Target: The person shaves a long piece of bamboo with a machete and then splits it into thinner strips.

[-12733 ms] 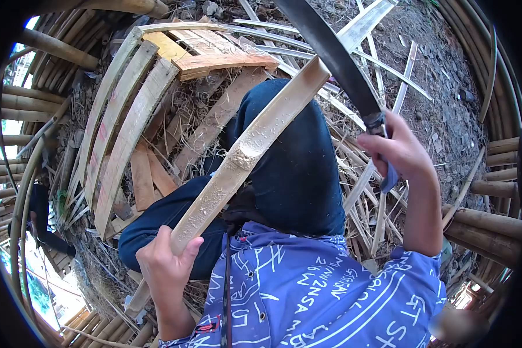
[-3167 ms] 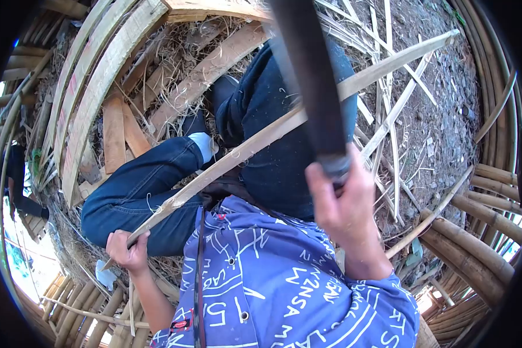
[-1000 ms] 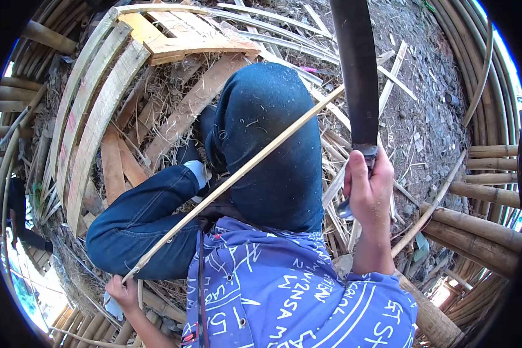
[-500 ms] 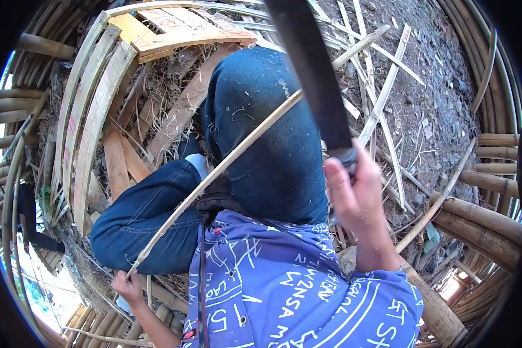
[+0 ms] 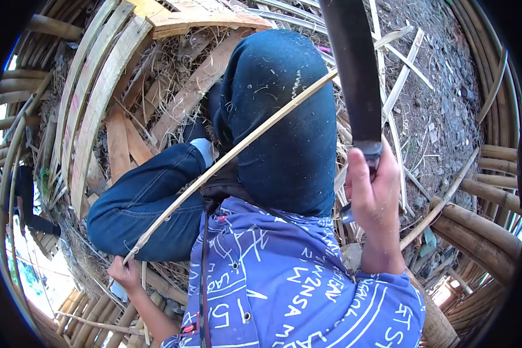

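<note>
My left hand is closed on the near end of a long, thin bamboo strip, low on the left. The strip slants up across my legs, over my raised knee. At its far end it meets the dark, wide blade of a machete, which overlaps the strip in this view. My right hand is wrapped round the machete's handle, thumb on top, blade pointing away from me. Fine pale shavings dot my trousers.
A curved wooden slatted frame stands at the left, with loose boards and shavings beside it. Split bamboo strips lie crossed on the gravelly ground. Thick bamboo poles line the right side, and bamboo walls surround the space.
My right hand and the machete have shifted right across the view, and the blade looks sharper than before. The strip stays in my left hand. The whole view has shifted slightly.
</note>
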Available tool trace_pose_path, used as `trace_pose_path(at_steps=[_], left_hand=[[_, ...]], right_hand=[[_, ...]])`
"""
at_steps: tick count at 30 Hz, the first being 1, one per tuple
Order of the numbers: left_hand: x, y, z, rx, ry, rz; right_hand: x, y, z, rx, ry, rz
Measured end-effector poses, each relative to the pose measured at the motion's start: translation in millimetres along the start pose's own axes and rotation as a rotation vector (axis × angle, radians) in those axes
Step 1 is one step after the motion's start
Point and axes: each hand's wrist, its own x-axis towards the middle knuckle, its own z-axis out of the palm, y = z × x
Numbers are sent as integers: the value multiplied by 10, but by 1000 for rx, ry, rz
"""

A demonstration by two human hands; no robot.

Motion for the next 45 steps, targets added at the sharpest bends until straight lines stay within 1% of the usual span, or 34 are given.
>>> trace_pose_path(at_steps=[1,3,4,5,7,8,9,11,13,15,17,19,21,22,25,26,27,29,31,33,35,36,37,39,41,42,43,45], left_hand=[[-3,-3,-5,3,-2,-7],[0,-8,-12,-9,-25,-5],[-15,-27,-14,-9,-44,-17],[-16,-36,-12,-5,-48,-13],[-19,-23,-1,-16,-19,-1],[-15,-23,-4,-14,-22,-3],[-7,-15,12,-6,-11,-9],[-10,21,10,5,-4,-20],[34,64,-9,-32,4,-20],[30,36,-13,-10,-4,-7],[2,26,-9,-26,-1,-12],[18,48,8,-18,3,-24],[13,47,-2,-6,15,-21],[24,62,-6,-11,12,-24],[67,99,-16,-42,21,3],[39,53,3,-45,21,-5],[50,60,-11,-42,17,-5],[76,123,-14,-42,25,-16],[61,116,-15,-20,25,-15],[64,111,-33,-19,2,-38],[103,150,-25,-29,11,-25],[106,148,-13,-40,32,1],[100,136,-11,-53,51,26],[74,118,-11,-35,37,4],[100,125,-38,-23,6,-13],[92,129,-35,-19,5,-7],[92,118,-29,-15,5,-6],[77,104,-16,-20,33,25]], right_hand=[[-46,-11,40,-1,-8,-1],[-120,-3,99,-28,-102,-172],[-142,2,92,-70,-173,-186],[-144,3,73,-66,-173,-180],[-104,-24,25,3,-135,-40],[-96,-58,25,29,-53,55],[-96,-64,35,14,-39,84],[-150,-30,130,-28,-69,-51],[-230,-57,211,-55,-222,-128],[-244,-104,206,-181,-244,-200],[-206,-75,179,-29,-185,-94],[-191,-59,163,-31,-97,6],[-250,-25,261,-54,-111,-103],[-272,13,301,-87,-114,-209],[-253,2,231,-107,-151,-179],[-228,-22,189,-131,-116,-198],[-209,-64,142,-120,-115,-117],[-197,-25,164,-130,-96,-82],[-258,34,272,-78,-143,-172],[-326,-41,293,-195,-232,-226],[-267,-7,245,-117,-219,-217],[-251,-52,203,-82,-224,-144],[-235,-84,191,-78,-187,-125],[-256,-99,216,-76,-189,-86],[-338,-60,332,-67,-245,-179],[-366,-68,316,-166,-283,-298],[-355,-79,304,-162,-284,-298],[-312,-115,265,-112,-311,-186]])
